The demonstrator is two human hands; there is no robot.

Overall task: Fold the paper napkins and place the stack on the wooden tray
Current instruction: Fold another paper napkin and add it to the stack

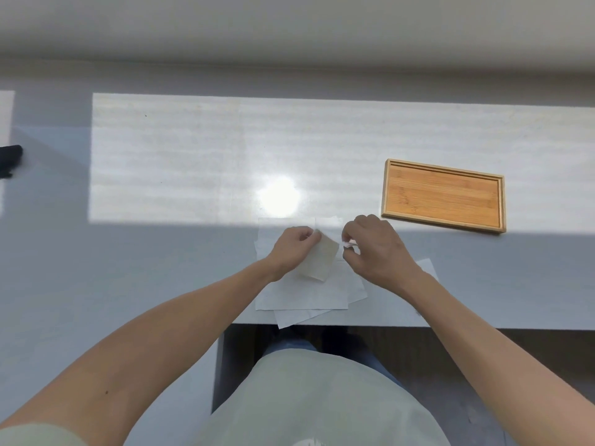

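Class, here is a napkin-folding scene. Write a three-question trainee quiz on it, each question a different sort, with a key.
1. True or false: the wooden tray already holds folded napkins.
2. Which hand is nearer the tray? A) left hand B) right hand
3. Fill in: the loose napkins lie flat on the ____, under both hands.

Key: 1 false, the tray is empty; 2 B; 3 table. Both hands pinch one small folded napkin above the loose sheets.
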